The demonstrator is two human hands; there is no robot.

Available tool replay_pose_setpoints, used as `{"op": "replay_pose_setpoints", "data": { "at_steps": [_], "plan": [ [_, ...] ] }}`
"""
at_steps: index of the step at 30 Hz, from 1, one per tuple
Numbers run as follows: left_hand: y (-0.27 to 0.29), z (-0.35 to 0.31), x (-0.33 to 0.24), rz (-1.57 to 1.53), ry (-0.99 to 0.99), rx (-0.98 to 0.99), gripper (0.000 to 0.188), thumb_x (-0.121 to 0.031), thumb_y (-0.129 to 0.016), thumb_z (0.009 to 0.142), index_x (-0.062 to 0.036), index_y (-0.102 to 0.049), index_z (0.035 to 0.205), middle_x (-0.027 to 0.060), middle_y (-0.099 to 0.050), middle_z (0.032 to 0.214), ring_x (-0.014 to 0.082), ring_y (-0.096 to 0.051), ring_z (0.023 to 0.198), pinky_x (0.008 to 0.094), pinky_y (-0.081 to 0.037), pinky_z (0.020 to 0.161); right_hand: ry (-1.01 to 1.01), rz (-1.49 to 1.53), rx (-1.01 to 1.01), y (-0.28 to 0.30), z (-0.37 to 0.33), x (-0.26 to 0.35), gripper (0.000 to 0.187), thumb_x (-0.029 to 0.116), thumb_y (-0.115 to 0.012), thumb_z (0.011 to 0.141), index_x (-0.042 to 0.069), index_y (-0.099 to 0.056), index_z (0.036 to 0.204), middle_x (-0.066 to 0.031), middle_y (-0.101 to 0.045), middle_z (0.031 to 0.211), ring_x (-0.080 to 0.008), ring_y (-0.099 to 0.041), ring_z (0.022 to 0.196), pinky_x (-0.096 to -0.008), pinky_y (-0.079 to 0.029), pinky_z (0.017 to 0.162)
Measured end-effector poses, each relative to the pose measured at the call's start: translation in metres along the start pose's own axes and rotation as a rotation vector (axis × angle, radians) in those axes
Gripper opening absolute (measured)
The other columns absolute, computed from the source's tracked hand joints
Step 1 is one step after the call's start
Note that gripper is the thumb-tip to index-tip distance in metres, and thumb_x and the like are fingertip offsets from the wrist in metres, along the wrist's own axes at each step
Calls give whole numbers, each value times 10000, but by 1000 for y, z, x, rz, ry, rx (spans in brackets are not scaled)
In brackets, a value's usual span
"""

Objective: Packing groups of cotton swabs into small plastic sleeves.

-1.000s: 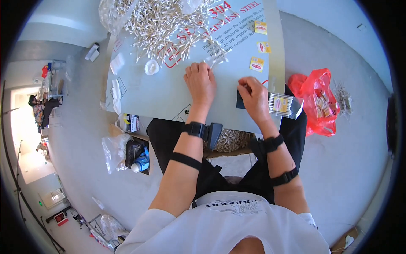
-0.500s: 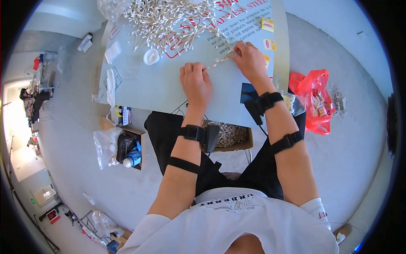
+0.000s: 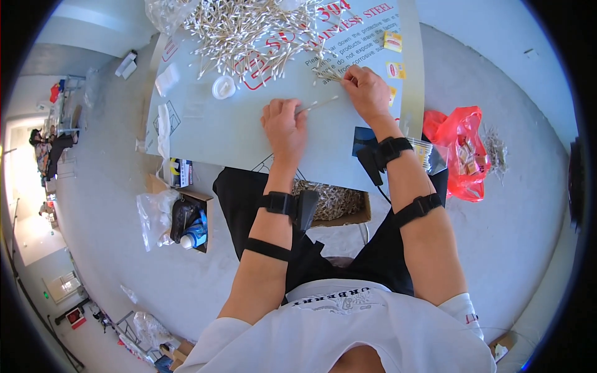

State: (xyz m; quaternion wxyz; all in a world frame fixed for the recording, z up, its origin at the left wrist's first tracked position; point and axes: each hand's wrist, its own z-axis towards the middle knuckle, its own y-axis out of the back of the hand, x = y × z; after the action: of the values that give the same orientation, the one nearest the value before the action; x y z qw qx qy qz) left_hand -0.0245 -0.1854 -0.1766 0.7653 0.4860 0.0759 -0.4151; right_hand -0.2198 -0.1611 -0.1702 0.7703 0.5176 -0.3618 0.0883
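Observation:
My left hand (image 3: pixel 284 129) is over the near middle of the metal tabletop (image 3: pixel 236 133), fingers curled in a pinch. A cotton swab (image 3: pixel 321 104) sticks out of them to the right, its white tip free. To the right, my right hand (image 3: pixel 368 93) has its thumb and fingers closed on a few cotton swabs (image 3: pixel 328 75) that point left and away. Beyond both hands a large loose heap of cotton swabs (image 3: pixel 245 37) spreads over the far part of the tabletop. A small round white tub (image 3: pixel 224 87) stands at its near left edge.
Yellow-and-white packets (image 3: pixel 393 41) line the tabletop's right edge. A clear bag of swabs (image 3: pixel 423 152) lies at the near right corner. Below stands a box full of swabs (image 3: pixel 339 202) between my legs. A red plastic bag (image 3: pixel 463 152) is on the floor at right.
My left hand has shifted slightly left and nearer me, and a swab now stretches from it. The right hand stays almost in place, with swabs at its fingertips.

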Motion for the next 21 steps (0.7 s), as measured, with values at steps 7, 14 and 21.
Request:
{"op": "replay_pose_setpoints", "data": {
  "at_steps": [7,14,21],
  "plan": [
    [-15,3,-22,-72,-42,184,194,-57,-717,697,-153,-671,859,8,-582,850,248,-542,882,381,-388,779,-24,75,-15,1,-3,-5,61,177,-616,801,145,-662,824,-85,-630,806,-310,-632,787,-430,-493,661],
    [-8,-5,-23,-197,-82,162,391,-1,-713,641,-91,-649,1016,86,-586,1008,296,-524,988,408,-418,884,-32,144,36,8,-5,-6,67,129,-625,756,139,-684,788,-85,-605,809,-296,-621,783,-407,-496,678],
    [-8,-7,-20,-269,-42,104,457,-1,-698,624,-31,-602,1070,135,-567,1105,344,-511,1025,429,-424,924,17,96,42,12,-17,-4,41,142,-641,762,124,-678,765,-88,-596,809,-299,-623,763,-417,-497,666]
  ]
}}
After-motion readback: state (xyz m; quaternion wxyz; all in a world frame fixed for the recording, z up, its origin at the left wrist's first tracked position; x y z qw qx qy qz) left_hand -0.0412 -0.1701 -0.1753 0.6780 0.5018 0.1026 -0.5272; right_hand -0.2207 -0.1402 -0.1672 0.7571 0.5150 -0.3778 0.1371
